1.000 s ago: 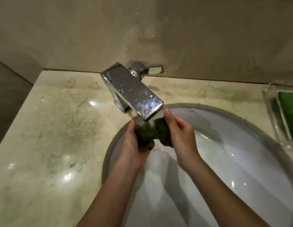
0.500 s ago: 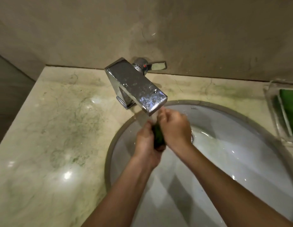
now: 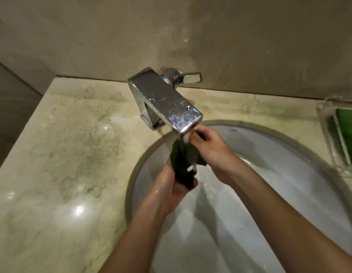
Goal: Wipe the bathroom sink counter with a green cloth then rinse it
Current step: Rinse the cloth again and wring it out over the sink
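A dark green cloth (image 3: 181,160) hangs bunched under the spout of the chrome faucet (image 3: 165,101), with water running down over it. My left hand (image 3: 171,186) grips the cloth's lower end. My right hand (image 3: 210,148) pinches its upper end just below the spout. Both hands are over the white sink basin (image 3: 279,194), which is set into the pale marble counter (image 3: 63,164). The faucet's lever handle (image 3: 189,78) points right.
A clear soap dish (image 3: 336,138) with a green bar in it stands on the counter at the right edge. The beige wall rises right behind the faucet. The counter's left edge drops off beside a dark side wall.
The cloth was squeezed tight between both hands half a second ago. It is now stretched out lengthwise, left hand lower and nearer, right hand up at the spout.
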Motion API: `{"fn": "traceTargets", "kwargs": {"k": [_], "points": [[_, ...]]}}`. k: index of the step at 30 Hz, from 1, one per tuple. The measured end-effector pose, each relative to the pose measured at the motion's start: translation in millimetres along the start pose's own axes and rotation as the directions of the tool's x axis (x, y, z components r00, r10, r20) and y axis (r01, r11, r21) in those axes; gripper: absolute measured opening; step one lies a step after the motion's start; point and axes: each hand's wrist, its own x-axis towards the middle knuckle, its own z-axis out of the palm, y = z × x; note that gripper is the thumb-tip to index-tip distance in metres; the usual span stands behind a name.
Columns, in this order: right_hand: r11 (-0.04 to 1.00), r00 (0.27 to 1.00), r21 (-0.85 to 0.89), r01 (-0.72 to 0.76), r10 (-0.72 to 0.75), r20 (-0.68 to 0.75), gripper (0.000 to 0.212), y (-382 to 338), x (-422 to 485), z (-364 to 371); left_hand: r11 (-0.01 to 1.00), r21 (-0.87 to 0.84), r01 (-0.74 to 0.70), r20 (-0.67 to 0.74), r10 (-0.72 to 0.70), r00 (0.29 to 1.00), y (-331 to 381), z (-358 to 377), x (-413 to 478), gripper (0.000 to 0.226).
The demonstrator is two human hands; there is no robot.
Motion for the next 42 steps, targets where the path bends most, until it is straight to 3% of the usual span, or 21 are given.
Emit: {"fn": "traceTargets", "kwargs": {"k": [3,7,9,11,13,16,18,20,21,23,25,27,29,30,33,35,38,40,42], "points": [[0.997,0.997,0.048,0.067,-0.066,-0.033,0.028,6.9,-18.6,-9.0,1.000,0.008,0.017,-0.050,-0.017,0.999,11.3,-2.9,-0.7,0.021],[0.953,0.989,-0.264,0.148,-0.149,0.017,0.033,19.8,-32.0,8.9,0.994,-0.109,0.030,-0.112,-0.042,0.993,23.8,4.8,-1.1,0.037],[0.918,0.974,-0.365,0.155,-0.203,-0.097,0.037,18.7,-14.9,10.8,0.994,0.011,-0.110,-0.144,0.110,0.983,10.5,14.3,1.7,0.037],[0.929,0.912,-0.359,0.095,-0.226,-0.342,0.039,13.6,6.3,10.2,0.964,0.138,-0.227,-0.166,0.248,0.954,-0.1,24.9,4.4,0.040],[0.919,0.862,-0.380,0.104,-0.274,-0.427,0.036,12.7,6.0,19.1,0.957,0.138,-0.256,-0.143,0.275,0.951,10.2,27.6,4.7,0.040],[0.796,0.892,-0.564,0.218,-0.397,-0.215,0.044,21.0,-17.1,36.0,0.968,0.032,-0.251,-0.179,0.252,0.951,29.2,19.8,6.0,0.037],[0.815,0.901,-0.564,0.131,-0.336,-0.276,0.042,25.3,0.2,18.7,0.952,0.164,-0.258,-0.173,0.285,0.943,17.3,21.6,4.3,0.032],[0.890,0.895,-0.454,0.041,-0.235,-0.380,0.040,22.9,14.8,4.5,0.919,0.269,-0.289,-0.132,0.333,0.934,4.4,25.4,5.9,0.031],[0.899,0.880,-0.434,0.066,-0.257,-0.399,0.040,23.3,11.0,7.1,0.896,0.302,-0.324,-0.106,0.370,0.923,6.9,24.6,7.5,0.032],[0.854,0.874,-0.463,0.238,-0.396,-0.282,0.044,25.4,-12.2,26.3,0.857,0.318,-0.406,-0.106,0.457,0.883,23.5,16.2,13.8,0.032],[0.813,0.887,-0.491,0.313,-0.435,-0.155,0.053,28.2,-24.7,33.1,0.891,0.255,-0.375,-0.196,0.427,0.883,26.4,11.0,14.5,0.032],[0.852,0.914,-0.487,0.192,-0.337,-0.227,0.052,29.0,-1.2,14.0,0.898,0.266,-0.349,-0.161,0.399,0.903,9.3,16.5,6.5,0.031],[0.920,0.916,-0.378,0.100,-0.234,-0.326,0.040,23.7,15.7,2.5,0.874,0.315,-0.370,-0.124,0.425,0.897,0.0,22.9,2.3,0.031],[0.923,0.907,-0.368,0.112,-0.246,-0.340,0.040,21.6,10.9,6.1,0.860,0.325,-0.392,-0.106,0.445,0.889,4.8,23.4,4.1,0.032],[0.835,0.915,-0.511,0.205,-0.349,-0.204,0.052,21.2,-20.6,29.2,0.858,0.308,-0.412,-0.129,0.467,0.875,27.1,12.8,16.8,0.038],[0.822,0.900,-0.549,0.152,-0.345,-0.268,0.057,21.1,-17.5,20.5,0.789,0.418,-0.451,-0.072,0.524,0.849,20.2,13.2,12.0,0.043],[0.926,0.951,-0.379,0.000,-0.117,-0.286,0.058,18.7,7.8,-0.8,0.696,0.512,-0.504,0.062,0.555,0.829,4.2,18.8,-2.9,0.036],[0.979,0.970,-0.050,-0.197,0.188,-0.152,0.053,18.9,10.2,-7.6,0.629,0.562,-0.538,0.086,0.602,0.794,9.4,8.5,-1.3,0.033],[0.867,0.913,0.297,-0.401,0.406,0.046,0.041,13.0,2.6,-13.2,0.584,0.576,-0.572,0.069,0.662,0.746,13.3,-5.0,4.5,0.031]]}}
